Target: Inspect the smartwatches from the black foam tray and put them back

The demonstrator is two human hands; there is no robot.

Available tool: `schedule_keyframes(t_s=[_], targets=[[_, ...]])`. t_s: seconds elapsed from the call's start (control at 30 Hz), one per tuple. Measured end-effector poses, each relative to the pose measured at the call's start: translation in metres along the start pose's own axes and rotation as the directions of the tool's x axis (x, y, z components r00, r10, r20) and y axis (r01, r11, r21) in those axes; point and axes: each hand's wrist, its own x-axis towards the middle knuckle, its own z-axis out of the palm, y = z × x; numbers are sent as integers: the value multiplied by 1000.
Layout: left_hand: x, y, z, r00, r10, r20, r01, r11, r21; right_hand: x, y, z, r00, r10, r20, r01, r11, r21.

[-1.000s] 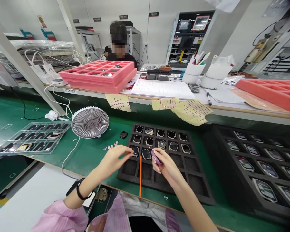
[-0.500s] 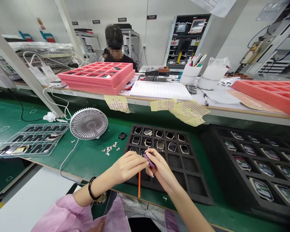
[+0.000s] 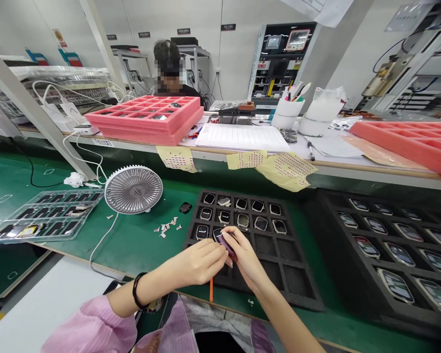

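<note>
My right hand (image 3: 245, 255) is closed around a small rounded purple object (image 3: 227, 245), whose exact kind I cannot make out. The fingertips of my left hand (image 3: 203, 261) pinch at its near left side, so both hands meet on it. They are above a black foam tray (image 3: 301, 274) with square pockets. Smartwatches (image 3: 260, 223) lie in its back rows, and one watch (image 3: 217, 234) is partly hidden by the fingers. From under my left hand an orange stick (image 3: 211, 290) sticks out toward the bench's front edge.
To the left are a round desk fan (image 3: 134, 190), small loose pieces (image 3: 165, 228), a black watch-shaped part (image 3: 185, 207) and a clear parts tray (image 3: 75, 235). A second black foam tray (image 3: 347, 274) holds watches at right. Pink trays (image 3: 143, 132) sit on the shelf; a person (image 3: 169, 73) sits beyond.
My left hand has moved slightly down and right, its fingers more curled against the purple object. It covers more of the orange stick and uncovers a watch in the tray. My right hand keeps its hold.
</note>
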Motion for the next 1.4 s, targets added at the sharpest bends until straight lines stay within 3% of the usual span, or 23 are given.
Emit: schedule_keyframes(t_s=[0.1, 0.2, 0.3, 0.4, 0.57, 0.7, 0.97, 1.03, 1.17, 1.3, 1.4], targets=[[-1, -3, 4, 999, -25, 24, 28, 994, -105, -2, -2, -2, 1000, -15, 2, 15, 999, -47], [-1, -11, 6, 992, -127, 18, 127, 950, -284, -7, -5, -4, 992, 46, 114, -36, 996, -86], [-3, -18, 5, 961, -268, 64, 265, 832, -487, -13, -8, -6, 967, 120, 226, -91, 987, -134], [-4, -20, 2, 935, -316, 163, 346, 703, -622, -17, -8, -6, 952, 155, 265, -111, 979, -174], [-4, -20, -3, 882, -311, 355, 471, 625, -623, -20, -7, -5, 945, 198, 262, -155, 972, -176], [-3, -18, -3, 877, -348, 332, 481, 629, -611, -22, -6, -2, 957, 196, 212, -167, 975, -145], [-7, -15, 8, 881, -367, 298, 462, 538, -705, -22, 2, 0, 961, 197, 195, -168, 973, -155], [-9, -15, 12, 871, -375, 317, 484, 554, -677, -20, 3, -1, 964, 198, 177, -169, 971, -169], [-9, -17, 16, 871, -379, 313, 491, 689, -532, -17, 5, -7, 982, 140, 130, -100, 956, -277], [-4, -19, 13, 928, -244, 282, 344, 849, -401, -16, 10, -12, 994, -2, 106, 46, 910, -412], [-2, -19, 11, 958, -142, 248, 219, 922, -319, -15, 10, -17, 989, 0, 147, 59, 917, -395]])
